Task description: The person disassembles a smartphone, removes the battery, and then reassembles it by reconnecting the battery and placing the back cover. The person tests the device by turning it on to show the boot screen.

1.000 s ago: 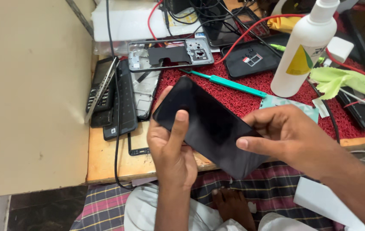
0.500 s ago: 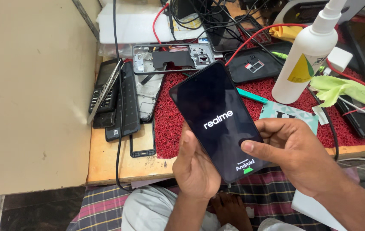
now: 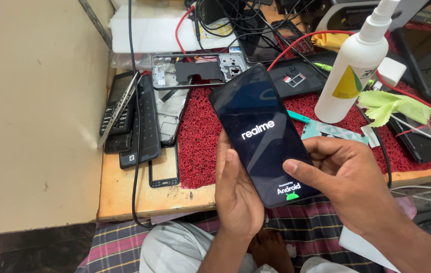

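Two hands share one object: a black, flat rectangular smartphone with a glossy glass face (image 3: pixel 263 136), held above the person's lap at the front edge of the bench, tilted with its top end away and to the left. The left hand (image 3: pixel 238 194) cups it from beneath along the left edge, fingers closed around the back, thumb lying up the side; judged a carrying grip that leaves the glass unobstructed. The right hand (image 3: pixel 349 177) clasps the right edge, thumb pressed on the lower right of the glass, fingers curled behind; likely steadying, perhaps on side buttons, not confirmed.

Screen is lit: white lettering mid-face, small white text with a green mark near the bottom. Otherwise the glass is dark and shows a faint curved reflection. No cracks visible.

Behind the phone, a red coarse-textured mat (image 3: pixel 200 131) covers the wooden bench top (image 3: pixel 124 194). On it: a bare grey metal phone frame (image 3: pixel 195 71), a white plastic spray bottle with yellow label (image 3: pixel 352 76), a crumpled green cloth (image 3: pixel 390 106). Left of the mat, a stack of old black keypad handsets (image 3: pixel 124 116).
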Tool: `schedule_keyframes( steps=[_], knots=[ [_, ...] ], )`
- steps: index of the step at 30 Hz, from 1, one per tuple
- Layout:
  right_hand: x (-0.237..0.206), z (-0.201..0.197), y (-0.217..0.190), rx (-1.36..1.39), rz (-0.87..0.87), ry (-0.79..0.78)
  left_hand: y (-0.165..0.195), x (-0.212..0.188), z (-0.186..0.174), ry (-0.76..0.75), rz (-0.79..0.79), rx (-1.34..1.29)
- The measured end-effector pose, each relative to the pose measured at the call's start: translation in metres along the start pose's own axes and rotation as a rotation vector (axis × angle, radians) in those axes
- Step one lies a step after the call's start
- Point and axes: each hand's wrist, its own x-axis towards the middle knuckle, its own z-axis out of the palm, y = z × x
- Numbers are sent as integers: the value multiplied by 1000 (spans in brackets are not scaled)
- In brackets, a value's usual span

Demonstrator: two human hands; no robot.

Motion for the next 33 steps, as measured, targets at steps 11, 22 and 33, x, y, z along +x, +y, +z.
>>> schedule_keyframes(
  steps=[11,22,33],
  knots=[
    [-8,3,-3,-243,-103,84,5,-4,10,-59,172,403],
    [-24,25,-13,-797,-498,131,2,-4,0,-113,82,304],
    [-26,29,-39,-857,-525,-179,14,-3,-6,-287,-235,-97]
  ],
)
